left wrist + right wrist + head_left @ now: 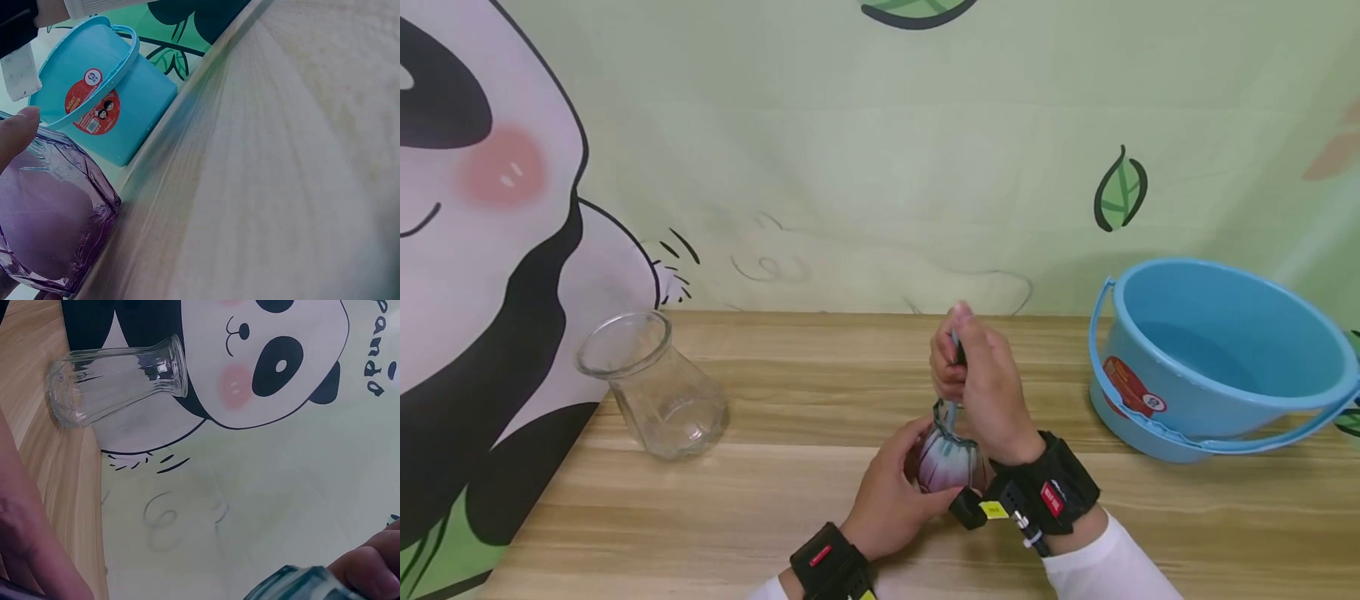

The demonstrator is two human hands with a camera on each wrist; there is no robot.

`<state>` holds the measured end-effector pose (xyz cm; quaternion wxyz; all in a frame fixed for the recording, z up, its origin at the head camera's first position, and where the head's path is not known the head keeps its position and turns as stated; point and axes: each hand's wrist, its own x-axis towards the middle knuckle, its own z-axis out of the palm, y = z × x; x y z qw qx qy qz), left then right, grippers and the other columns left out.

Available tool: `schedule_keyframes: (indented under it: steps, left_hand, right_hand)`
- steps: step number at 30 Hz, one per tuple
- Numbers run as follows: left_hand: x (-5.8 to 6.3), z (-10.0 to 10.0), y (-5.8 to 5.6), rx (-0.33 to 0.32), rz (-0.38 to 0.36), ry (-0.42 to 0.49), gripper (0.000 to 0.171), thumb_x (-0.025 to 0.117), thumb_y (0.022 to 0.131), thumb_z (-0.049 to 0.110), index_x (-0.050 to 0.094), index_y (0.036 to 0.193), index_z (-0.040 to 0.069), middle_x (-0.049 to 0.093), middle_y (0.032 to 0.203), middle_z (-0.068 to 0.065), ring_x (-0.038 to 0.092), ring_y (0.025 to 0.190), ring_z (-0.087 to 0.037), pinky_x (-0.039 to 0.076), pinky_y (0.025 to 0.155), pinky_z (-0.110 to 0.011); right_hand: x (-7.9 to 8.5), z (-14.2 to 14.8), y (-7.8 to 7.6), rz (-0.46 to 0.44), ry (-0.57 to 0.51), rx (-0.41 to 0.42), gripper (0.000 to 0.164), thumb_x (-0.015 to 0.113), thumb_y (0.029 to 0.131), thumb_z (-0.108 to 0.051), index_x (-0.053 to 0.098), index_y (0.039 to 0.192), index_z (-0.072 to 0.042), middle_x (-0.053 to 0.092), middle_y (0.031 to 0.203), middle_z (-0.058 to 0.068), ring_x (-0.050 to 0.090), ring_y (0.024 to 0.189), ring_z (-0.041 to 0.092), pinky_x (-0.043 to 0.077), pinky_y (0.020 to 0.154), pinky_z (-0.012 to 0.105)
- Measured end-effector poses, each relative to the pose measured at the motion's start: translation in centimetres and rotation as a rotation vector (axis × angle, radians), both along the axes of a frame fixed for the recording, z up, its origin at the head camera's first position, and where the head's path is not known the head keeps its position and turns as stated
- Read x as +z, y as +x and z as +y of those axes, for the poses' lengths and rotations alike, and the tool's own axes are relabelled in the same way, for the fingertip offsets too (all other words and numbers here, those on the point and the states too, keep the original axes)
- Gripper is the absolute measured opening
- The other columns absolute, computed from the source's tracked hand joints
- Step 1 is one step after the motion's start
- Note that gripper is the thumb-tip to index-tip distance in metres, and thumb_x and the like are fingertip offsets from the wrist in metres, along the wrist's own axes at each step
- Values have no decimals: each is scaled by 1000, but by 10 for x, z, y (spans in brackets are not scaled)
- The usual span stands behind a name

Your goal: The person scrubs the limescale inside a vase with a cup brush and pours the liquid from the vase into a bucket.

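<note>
Low in the frame's centre, your left hand (889, 500) wraps the purple vase (946, 465) while your right hand (988, 392) grips a thin handle (951, 414) above.

My left hand (891, 496) is holding a glossy, glass-like purple vase (946, 464). Left of the vase, a smooth clear-glass jar (672, 410) is gleaming; right of it, a smooth plastic bucket (1197, 413) is shining. Beneath it, the tabletop (790, 392) is showing wood grain; behind it, a backdrop (850, 167) is looking matt.
</note>
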<state>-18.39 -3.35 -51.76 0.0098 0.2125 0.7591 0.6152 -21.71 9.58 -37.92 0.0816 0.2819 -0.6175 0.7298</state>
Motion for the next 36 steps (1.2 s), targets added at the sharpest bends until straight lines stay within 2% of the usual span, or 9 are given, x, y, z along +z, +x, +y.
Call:
schedule_keyframes:
  steps: [6,8,13,15,21,25,30,33,36]
  left_hand:
    - [-5,0,-2,7,-11,-14,72,85,74,28,47,135,28,60,110,0,57,93,-14,53,76,-31]
    - [-2,1,-1,13,-14,-24,71,85,75,24,47,135,26,60,109,-1,57,92,-13,52,76,-30]
    - [17,1,7,20,-15,-21,70,83,75,16,48,135,17,59,111,-6,56,94,-15,52,77,-31]
    - [19,1,8,17,-26,-13,70,84,75,17,48,135,17,59,113,-5,55,96,-16,52,79,-33]
    - [1,1,0,9,-52,-14,71,85,74,33,47,134,33,57,117,5,54,101,-13,51,84,-34]
    - [-3,1,-1,14,-46,-27,73,85,74,30,47,135,30,57,117,4,54,100,-13,51,83,-34]
    - [17,-1,7,27,-24,-47,71,83,74,14,48,135,17,59,114,-3,54,96,-14,51,79,-32]
    - [29,-1,12,22,-13,-41,68,82,75,11,49,134,13,60,112,-6,55,94,-15,51,77,-30]
    - [33,-1,13,17,-20,-40,67,82,75,10,49,134,13,60,112,-5,55,94,-15,51,78,-30]
  right_hand:
    - [2,1,0,11,-99,-25,45,21,107,-33,33,71,-10,24,56,0,23,43,15,16,38,33]
    - [3,2,0,22,-121,-33,44,20,107,-33,33,72,-11,24,56,-1,22,42,14,15,37,33]
    - [9,7,0,58,-192,-39,43,21,108,-32,34,72,-11,24,55,-1,22,41,14,13,36,33]
    - [12,9,1,72,-221,-45,43,23,108,-31,35,72,-11,24,55,-1,22,41,14,13,35,33]
    - [17,12,2,109,-240,-59,43,24,107,-28,39,71,-11,25,54,-1,23,41,13,15,34,33]
    - [15,10,2,109,-238,-56,42,24,106,-25,40,71,-11,24,53,-1,23,41,13,14,34,33]
    - [10,5,1,99,-197,-44,38,21,102,-17,41,71,-8,24,54,-1,22,40,14,14,34,33]
    - [8,3,1,109,-172,-34,36,20,100,-13,39,71,-5,24,54,0,22,40,15,14,34,34]
    - [7,3,1,106,-148,-38,36,20,100,-12,38,70,-3,25,54,1,22,40,15,14,34,33]
